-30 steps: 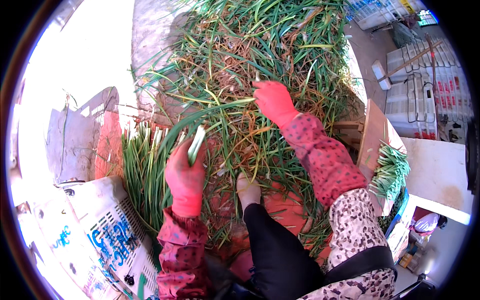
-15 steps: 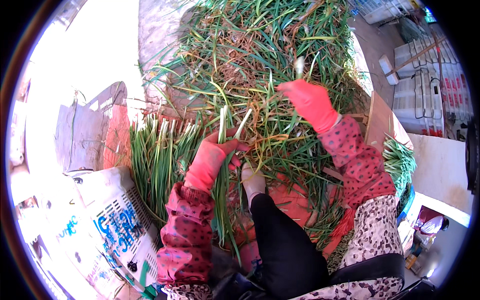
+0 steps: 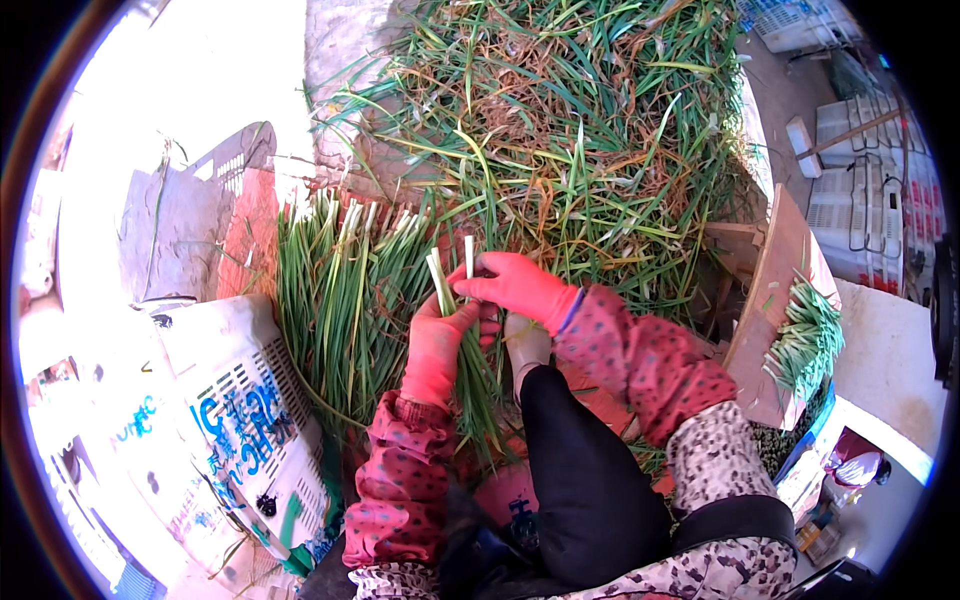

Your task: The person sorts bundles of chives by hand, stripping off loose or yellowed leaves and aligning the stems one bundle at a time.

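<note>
In a coral rubber glove, my left hand is closed round a few spring onions, white ends up and green leaves hanging below. Beside it my right hand, gloved alike, pinches a single spring onion stalk just under its white top. The two hands nearly touch; some left fingertips are hidden behind the stalks. Left of them lies a thick row of trimmed spring onions. Beyond my hands spreads a big heap of loose leaves and brown peelings.
A white plastic crate with blue marks stands at the left. On the right are a wooden board and a bundle of green stalks. White crates are stacked farther back. My black-clad leg extends below my hands.
My right hand has come from over the heap, at the right, to the stalks beside my left hand. The white-ended piece it held over the heap no longer shows there.
</note>
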The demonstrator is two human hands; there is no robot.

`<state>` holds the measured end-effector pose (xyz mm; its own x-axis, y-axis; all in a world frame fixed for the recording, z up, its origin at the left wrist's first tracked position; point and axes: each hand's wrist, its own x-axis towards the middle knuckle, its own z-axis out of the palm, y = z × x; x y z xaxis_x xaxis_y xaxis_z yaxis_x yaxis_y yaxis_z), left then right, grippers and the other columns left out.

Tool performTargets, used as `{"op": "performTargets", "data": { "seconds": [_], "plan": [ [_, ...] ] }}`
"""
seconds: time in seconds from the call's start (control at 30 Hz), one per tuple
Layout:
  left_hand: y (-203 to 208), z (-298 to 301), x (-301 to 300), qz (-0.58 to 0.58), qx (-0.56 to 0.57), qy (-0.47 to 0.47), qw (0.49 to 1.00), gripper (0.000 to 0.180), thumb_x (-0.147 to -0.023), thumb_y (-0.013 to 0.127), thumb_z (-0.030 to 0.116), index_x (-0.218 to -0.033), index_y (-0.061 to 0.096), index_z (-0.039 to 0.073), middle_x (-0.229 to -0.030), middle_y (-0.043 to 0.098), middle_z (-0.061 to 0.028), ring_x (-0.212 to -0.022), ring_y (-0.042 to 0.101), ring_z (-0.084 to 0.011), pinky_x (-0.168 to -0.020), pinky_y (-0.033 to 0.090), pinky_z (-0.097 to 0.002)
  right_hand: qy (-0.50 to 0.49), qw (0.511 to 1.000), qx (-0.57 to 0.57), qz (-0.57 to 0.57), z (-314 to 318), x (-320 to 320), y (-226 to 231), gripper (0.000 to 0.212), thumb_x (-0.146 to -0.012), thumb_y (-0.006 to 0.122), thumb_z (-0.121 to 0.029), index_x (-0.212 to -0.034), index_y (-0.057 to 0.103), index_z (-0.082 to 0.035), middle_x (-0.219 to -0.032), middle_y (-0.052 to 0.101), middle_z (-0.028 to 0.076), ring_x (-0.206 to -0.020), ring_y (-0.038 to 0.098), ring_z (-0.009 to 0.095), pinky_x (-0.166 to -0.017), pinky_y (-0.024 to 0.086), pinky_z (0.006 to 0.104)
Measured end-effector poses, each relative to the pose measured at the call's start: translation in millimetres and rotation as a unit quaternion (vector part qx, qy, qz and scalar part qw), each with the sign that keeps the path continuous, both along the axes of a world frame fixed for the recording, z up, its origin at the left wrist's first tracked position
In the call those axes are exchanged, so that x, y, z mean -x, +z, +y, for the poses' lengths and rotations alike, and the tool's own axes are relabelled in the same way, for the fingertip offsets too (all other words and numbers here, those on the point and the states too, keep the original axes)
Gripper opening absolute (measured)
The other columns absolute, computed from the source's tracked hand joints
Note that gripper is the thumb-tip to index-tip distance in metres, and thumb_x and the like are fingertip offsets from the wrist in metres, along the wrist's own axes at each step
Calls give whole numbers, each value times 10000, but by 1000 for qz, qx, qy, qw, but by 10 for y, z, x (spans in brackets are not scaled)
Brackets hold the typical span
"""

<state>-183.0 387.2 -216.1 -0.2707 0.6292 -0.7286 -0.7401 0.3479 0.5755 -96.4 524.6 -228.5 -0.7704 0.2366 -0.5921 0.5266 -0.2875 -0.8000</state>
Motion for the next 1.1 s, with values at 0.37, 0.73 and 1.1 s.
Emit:
{"op": "performTargets", "data": {
  "seconds": [0.37,0.73,1.1],
  "plan": [
    [73,-391,34,23,53,-61,996,275,-903,540,84,-1162,542,-7,-771,618,-65,-568,577,-152,-520,488,-269,-78,995,7,63,-420,137,-327,213,-912,544,-175,-1052,607,-28,-910,665,57,-778,632,128,-692,508,292],
    [-149,-962,310,13,145,74,987,235,-878,593,188,-1011,657,5,-593,545,-29,-485,564,-150,-469,447,-261,-117,970,-88,-195,-116,848,-1127,183,-868,611,-198,-918,607,-22,-732,635,46,-510,586,126,-450,436,253],
    [-12,-394,389,364,15,37,930,283,-868,631,83,-1139,623,1,-988,670,-53,-894,597,-96,-804,478,-266,-57,998,-27,0,-299,527,59,366,-889,625,-371,-795,604,-19,-622,603,47,-472,581,122,-441,432,242]
  ]
}}
